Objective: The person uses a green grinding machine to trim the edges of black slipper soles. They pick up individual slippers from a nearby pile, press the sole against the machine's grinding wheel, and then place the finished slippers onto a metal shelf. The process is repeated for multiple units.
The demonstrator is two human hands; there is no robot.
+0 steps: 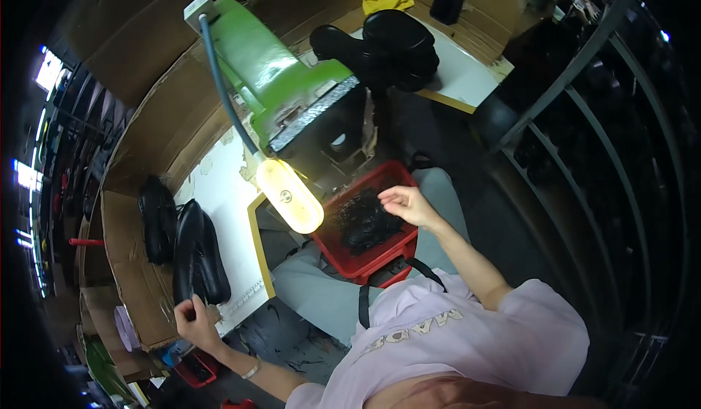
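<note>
green machine point(274, 69) stands between red bin point(374, 261) and cardboard wall point(155, 117).

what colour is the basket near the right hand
The basket near the right hand is red, best seen in the head view.

The head camera looks down at both hands point(196, 324) point(410, 206)

Left fingers point(181, 320) curled, right fingers point(396, 193) half-bent, well apart
</note>
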